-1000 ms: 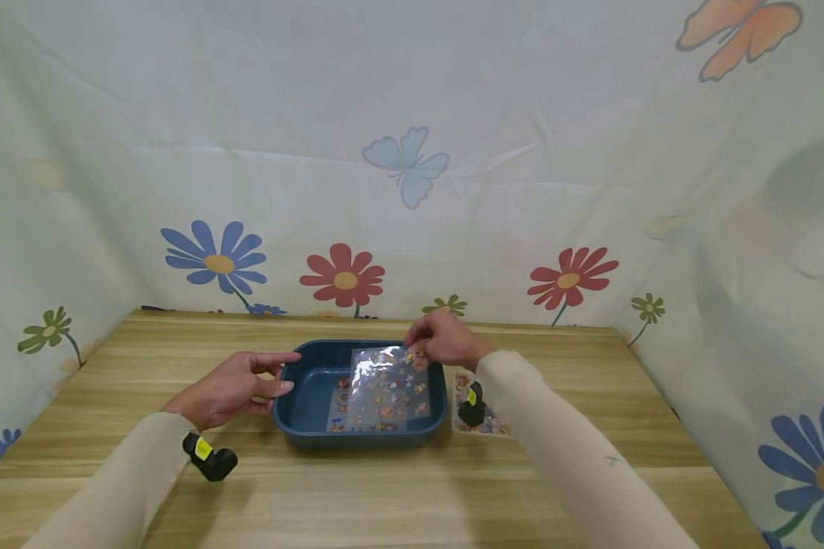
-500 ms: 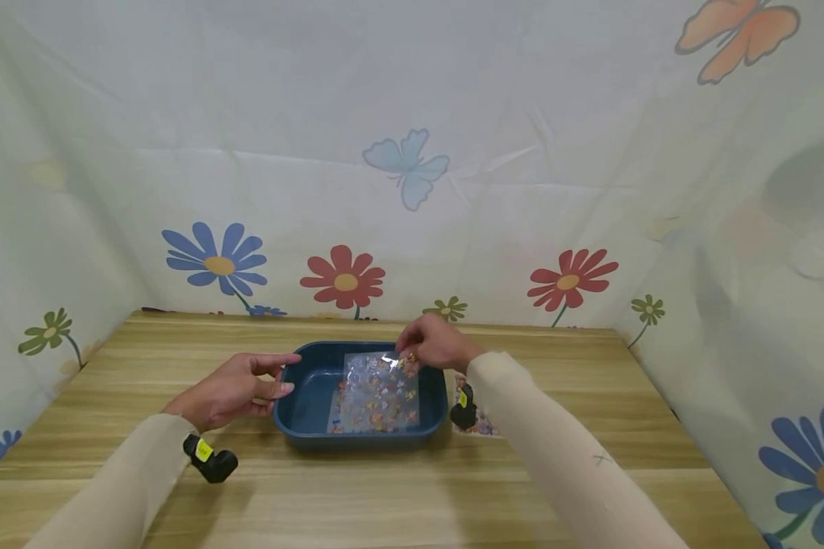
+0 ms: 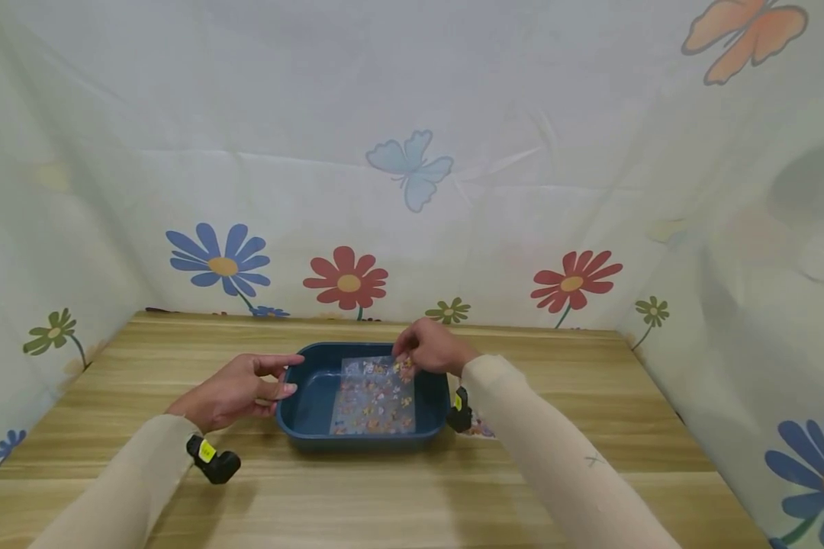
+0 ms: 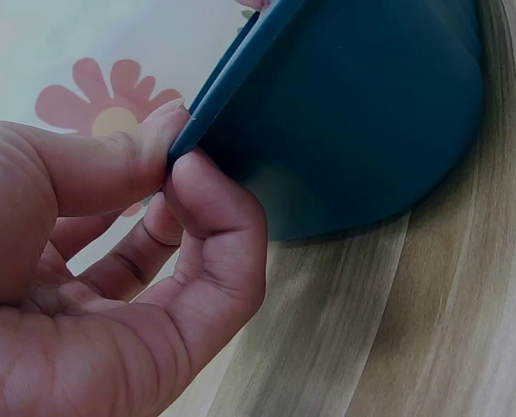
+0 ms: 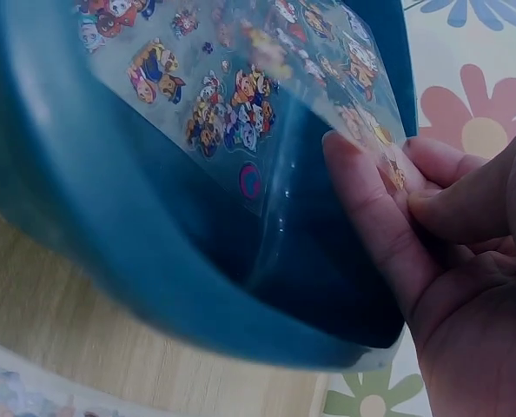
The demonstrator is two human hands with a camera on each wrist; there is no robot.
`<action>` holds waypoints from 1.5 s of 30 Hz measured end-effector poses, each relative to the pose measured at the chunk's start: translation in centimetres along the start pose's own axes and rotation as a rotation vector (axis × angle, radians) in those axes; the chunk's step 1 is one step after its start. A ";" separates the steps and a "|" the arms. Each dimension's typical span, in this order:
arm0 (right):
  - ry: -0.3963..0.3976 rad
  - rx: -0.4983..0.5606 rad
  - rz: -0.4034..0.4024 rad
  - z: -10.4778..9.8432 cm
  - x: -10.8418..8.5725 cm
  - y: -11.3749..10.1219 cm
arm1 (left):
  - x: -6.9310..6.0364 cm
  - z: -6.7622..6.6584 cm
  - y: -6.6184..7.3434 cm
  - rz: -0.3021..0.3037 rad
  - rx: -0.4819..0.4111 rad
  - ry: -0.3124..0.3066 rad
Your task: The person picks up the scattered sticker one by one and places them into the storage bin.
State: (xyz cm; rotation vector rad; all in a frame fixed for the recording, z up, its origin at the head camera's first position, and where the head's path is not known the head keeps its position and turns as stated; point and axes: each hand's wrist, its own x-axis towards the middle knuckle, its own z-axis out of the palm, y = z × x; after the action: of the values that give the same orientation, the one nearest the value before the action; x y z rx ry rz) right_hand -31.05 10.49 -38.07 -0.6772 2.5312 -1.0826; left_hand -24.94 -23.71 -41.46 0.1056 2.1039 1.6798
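Observation:
A dark blue plastic basin (image 3: 364,442) stands on the table. My left hand (image 3: 230,393) pinches its left rim between thumb and curled fingers; the left wrist view shows this grip on the basin (image 4: 362,113) closely. With thumb and fingers, my right hand (image 3: 436,347) holds the upper right corner of a clear sticker sheet (image 3: 378,400) covered in small cartoon figures. In the right wrist view the held sticker sheet (image 5: 362,65) slants up over another sticker sheet (image 5: 197,95) that lies inside the basin. The lower sheet's far part is hidden.
Right of the basin, a colourful printed sheet (image 3: 481,428) lies on the wooden table (image 3: 329,503), partly covered by the right wrist's camera (image 3: 460,412). A white curtain (image 3: 302,191) with flowers and butterflies encloses the back and sides.
My right hand has moved a little left and down with the sticker sheet, which now lies nearly over the one beneath. My left hand keeps its grip on the rim.

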 end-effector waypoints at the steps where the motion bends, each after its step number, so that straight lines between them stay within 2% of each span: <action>1: 0.000 -0.010 0.001 0.1 0.0 0.0 | 0.0 0.0 0.0 0.000 -0.001 0.001; 8: -0.005 -0.074 0.023 0.3 0.0 -0.1 | -0.1 0.1 0.0 0.002 0.006 0.005; 15: -0.016 -0.077 -0.006 0.6 0.1 0.1 | -0.2 0.1 0.1 -0.004 0.008 0.007; 35: -0.069 -0.153 -0.002 1.0 0.1 0.1 | -0.2 0.0 0.1 0.008 -0.009 -0.012; 45: -0.090 -0.223 0.034 1.0 0.3 -0.1 | -0.2 0.0 0.1 0.011 -0.005 -0.016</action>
State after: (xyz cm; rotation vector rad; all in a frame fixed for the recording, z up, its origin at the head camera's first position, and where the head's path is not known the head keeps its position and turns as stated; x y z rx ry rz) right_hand -30.81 9.72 -38.72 -0.7191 2.5983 -0.7473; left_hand -24.77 -23.78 -41.32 0.1292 2.0905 1.6852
